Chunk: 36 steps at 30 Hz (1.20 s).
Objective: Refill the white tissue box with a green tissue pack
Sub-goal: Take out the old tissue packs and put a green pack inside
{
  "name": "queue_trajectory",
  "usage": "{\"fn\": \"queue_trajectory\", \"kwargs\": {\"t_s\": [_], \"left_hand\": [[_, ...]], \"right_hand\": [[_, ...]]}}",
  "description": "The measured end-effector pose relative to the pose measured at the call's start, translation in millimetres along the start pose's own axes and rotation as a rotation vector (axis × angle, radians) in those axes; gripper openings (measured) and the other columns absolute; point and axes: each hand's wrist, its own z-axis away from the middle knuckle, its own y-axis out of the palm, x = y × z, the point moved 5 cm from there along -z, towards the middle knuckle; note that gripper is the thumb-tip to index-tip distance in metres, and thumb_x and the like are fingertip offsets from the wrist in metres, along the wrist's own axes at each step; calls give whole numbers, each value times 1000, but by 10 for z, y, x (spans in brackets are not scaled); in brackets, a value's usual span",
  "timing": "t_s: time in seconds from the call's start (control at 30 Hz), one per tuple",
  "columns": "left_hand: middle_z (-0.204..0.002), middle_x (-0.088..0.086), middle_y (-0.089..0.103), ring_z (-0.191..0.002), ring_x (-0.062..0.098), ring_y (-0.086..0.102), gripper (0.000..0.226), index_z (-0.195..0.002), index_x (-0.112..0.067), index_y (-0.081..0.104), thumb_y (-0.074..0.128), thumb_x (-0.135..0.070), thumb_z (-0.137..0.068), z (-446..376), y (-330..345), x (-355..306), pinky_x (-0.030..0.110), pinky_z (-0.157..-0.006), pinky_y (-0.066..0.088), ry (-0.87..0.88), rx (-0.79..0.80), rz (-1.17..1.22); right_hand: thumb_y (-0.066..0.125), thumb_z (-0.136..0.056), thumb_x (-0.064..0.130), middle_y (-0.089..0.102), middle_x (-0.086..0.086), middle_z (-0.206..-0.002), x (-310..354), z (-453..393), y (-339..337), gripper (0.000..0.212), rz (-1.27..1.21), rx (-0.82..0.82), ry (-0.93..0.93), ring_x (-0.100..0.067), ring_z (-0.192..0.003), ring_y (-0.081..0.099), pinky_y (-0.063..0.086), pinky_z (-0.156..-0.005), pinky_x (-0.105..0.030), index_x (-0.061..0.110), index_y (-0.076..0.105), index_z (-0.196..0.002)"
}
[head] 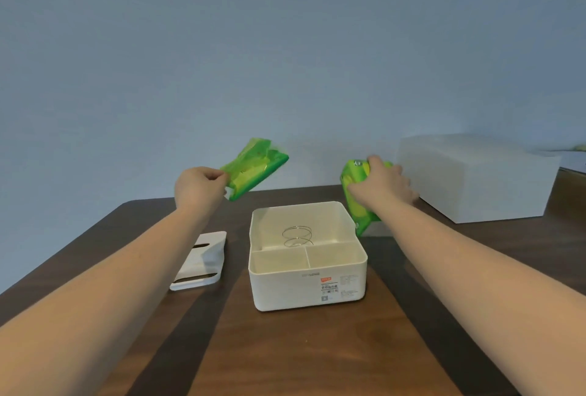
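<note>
The white tissue box [309,284] stands open at the middle of the table, with a metal spring [297,236] in its rear compartment and two small front compartments. Its white lid [203,260] lies to the left on the table. My left hand [198,186] pinches the corner of a flat green tissue pack [255,168], held in the air above and left of the box. My right hand [382,184] grips a second, fuller green tissue pack [356,202] standing on end just behind the box's right rear corner.
A large white rectangular box [478,180] sits at the right rear of the dark wooden table [301,357]. A plain blue-grey wall runs behind the table's far edge.
</note>
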Motion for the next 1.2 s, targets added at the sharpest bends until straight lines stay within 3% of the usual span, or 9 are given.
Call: {"fn": "queue_trajectory", "kwargs": {"t_s": [0.07,0.17,0.23,0.33,0.47,0.57,0.8,0.9,1.2], "left_hand": [[-82,8,74,-90,28,71,20,-92,-15,76,57,-18,-86,-61,23,111,32,-78,51,-32,8,-24],[-68,4,72,-90,28,72,25,-65,-22,67,54,-13,-85,-124,101,242,28,-73,48,-73,38,-45],[-71,13,74,-86,33,70,28,-58,-19,67,53,-9,-81,-167,170,324,30,-72,48,-81,56,-92],[-85,22,76,-74,31,62,25,-74,-6,77,52,-6,-78,-206,241,431,32,-68,46,-78,61,-166],[-88,16,77,-91,33,68,27,-89,-8,78,52,-7,-82,-255,344,596,35,-74,54,-94,96,-222],[-97,12,76,-95,29,69,27,-103,-10,76,57,-8,-84,-293,441,727,38,-84,57,-90,164,-288],[-116,10,71,-103,28,66,36,-114,-13,72,60,0,-83,-410,631,858,40,-92,55,-59,233,-341],[-114,10,72,-104,27,65,36,-115,-12,71,56,0,-83,-444,677,885,36,-87,54,-50,235,-327],[-120,8,68,-111,27,61,32,-117,-11,68,53,-13,-89,-394,672,886,37,-89,51,-20,242,-419]], "right_hand": [[59,-78,42,39,-14,-141,196,-20,-92,65,6,-76,-119,-39,-126,42,34,-98,-49,37,37,-139],[59,-79,45,32,-12,-148,457,1,-181,71,14,-139,-287,-39,-129,39,33,-99,-51,39,32,-143],[60,-79,49,29,-11,-151,610,32,-207,72,12,-143,-398,-38,-130,38,32,-101,-51,41,31,-144],[64,-78,50,24,-7,-157,791,99,-166,75,-9,-99,-566,-34,-138,33,29,-106,-50,44,30,-145],[73,-74,46,24,-3,-159,916,155,15,80,-105,114,-771,-26,-146,25,27,-115,-50,46,33,-144],[75,-74,44,25,-3,-159,952,208,213,81,-30,290,-893,-22,-148,21,26,-116,-50,44,35,-144],[71,-78,45,21,5,-160,939,346,513,75,253,496,-1070,-22,-146,23,29,-114,-50,48,33,-143],[69,-79,47,20,10,-161,949,423,572,74,315,564,-1116,-21,-146,24,29,-113,-51,50,32,-143],[65,-81,52,18,16,-160,858,412,742,80,370,644,-1050,-20,-148,17,25,-113,-58,52,19,-146]]}}
